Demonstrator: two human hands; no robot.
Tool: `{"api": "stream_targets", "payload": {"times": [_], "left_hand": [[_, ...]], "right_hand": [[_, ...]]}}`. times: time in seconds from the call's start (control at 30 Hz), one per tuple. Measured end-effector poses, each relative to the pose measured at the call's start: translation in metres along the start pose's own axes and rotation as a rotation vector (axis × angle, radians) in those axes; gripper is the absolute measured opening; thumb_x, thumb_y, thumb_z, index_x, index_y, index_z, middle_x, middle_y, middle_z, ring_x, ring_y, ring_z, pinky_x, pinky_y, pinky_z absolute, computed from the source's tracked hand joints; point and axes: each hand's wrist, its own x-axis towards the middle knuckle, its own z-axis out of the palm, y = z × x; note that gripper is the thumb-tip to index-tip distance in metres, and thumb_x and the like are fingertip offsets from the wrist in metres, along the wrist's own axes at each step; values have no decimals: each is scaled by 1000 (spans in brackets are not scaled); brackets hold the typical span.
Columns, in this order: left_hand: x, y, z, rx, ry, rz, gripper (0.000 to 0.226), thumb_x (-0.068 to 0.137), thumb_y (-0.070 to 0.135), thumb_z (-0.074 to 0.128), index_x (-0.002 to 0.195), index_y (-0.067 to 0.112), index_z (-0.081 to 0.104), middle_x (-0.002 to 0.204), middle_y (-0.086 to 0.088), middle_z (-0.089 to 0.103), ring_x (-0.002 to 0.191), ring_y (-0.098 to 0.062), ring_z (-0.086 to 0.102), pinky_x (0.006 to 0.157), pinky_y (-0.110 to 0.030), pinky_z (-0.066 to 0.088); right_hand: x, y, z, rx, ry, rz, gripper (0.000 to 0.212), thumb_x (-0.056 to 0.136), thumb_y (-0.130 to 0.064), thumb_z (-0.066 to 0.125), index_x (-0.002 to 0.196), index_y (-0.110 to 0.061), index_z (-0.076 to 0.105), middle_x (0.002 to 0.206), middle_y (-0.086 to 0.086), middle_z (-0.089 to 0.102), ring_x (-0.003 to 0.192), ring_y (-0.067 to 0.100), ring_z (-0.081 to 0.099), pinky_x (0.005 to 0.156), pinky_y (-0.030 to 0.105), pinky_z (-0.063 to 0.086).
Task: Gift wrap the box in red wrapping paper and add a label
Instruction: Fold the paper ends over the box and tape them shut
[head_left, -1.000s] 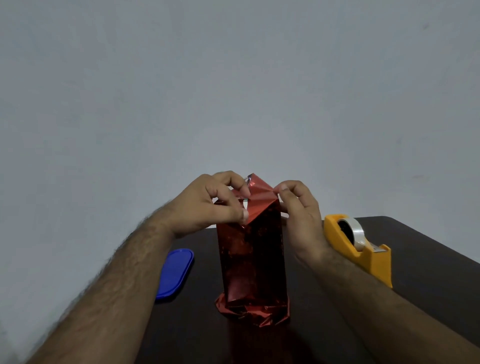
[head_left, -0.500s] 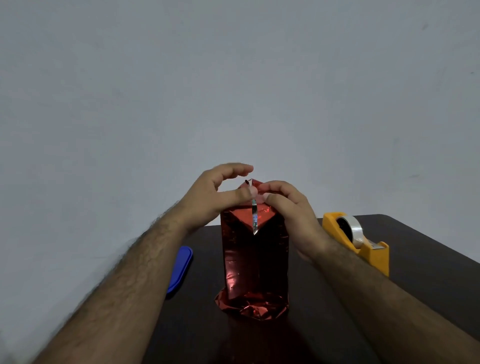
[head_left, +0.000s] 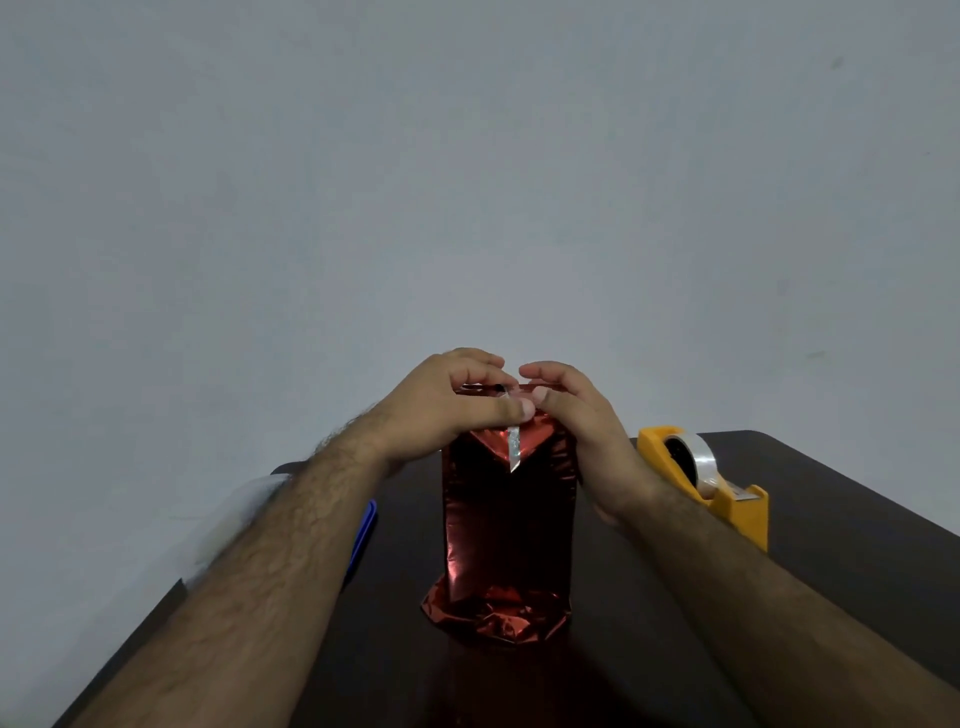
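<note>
Box (head_left: 509, 525) upright, both hands, left (head_left: 447, 410) and right (head_left: 582, 415), pinching top flap (head_left: 498, 441). Risk: tape strip (head_left: 514, 449) dangling loose, flap springs open if grip eases.

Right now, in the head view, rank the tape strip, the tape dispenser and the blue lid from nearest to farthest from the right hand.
1. Tape strip: at the top of the wrapped box, beside the right hand's thumb.
2. Tape dispenser: on the table, just right of the wrist.
3. Blue lid: far left, behind the left forearm.
</note>
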Motion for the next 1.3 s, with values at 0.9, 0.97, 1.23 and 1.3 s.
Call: {"api": "stream_targets", "payload": {"times": [0.9, 0.97, 1.23, 1.3], "left_hand": [[-15, 11, 1, 13, 40, -4, 29, 83, 39, 91, 100, 17, 82, 119, 3, 73, 107, -12, 71, 103, -41, 57], [-15, 12, 2, 5, 40, -3, 29, 85, 36, 90, 101, 15, 82, 121, 1, 72, 108, -12, 71, 101, -39, 57], [-14, 9, 0, 9, 42, 9, 28, 86, 37, 88, 101, 14, 82, 123, -1, 71, 106, -10, 70, 91, -28, 54], [-14, 8, 0, 5, 48, 13, 31, 87, 37, 87, 102, 11, 81, 125, -6, 71, 113, -20, 70, 96, -36, 55]], "right_hand": [[-56, -42, -140, -901, 516, 811, 46, 92, -22, 79, 129, -3, 60, 139, 21, 57, 120, 38, 58, 88, 48, 52], [-53, -43, -139, -874, 488, 871, 62, 93, -29, 79, 144, -8, 53, 149, 18, 53, 128, 37, 56, 91, 50, 52], [-38, -40, -139, -569, 546, 976, 41, 99, -5, 65, 140, -6, 58, 134, 11, 62, 124, 33, 62, 91, 53, 62], [-36, -40, -135, -446, 572, 942, 51, 102, 3, 60, 151, -3, 47, 154, 14, 50, 141, 38, 50, 98, 60, 57]]}}
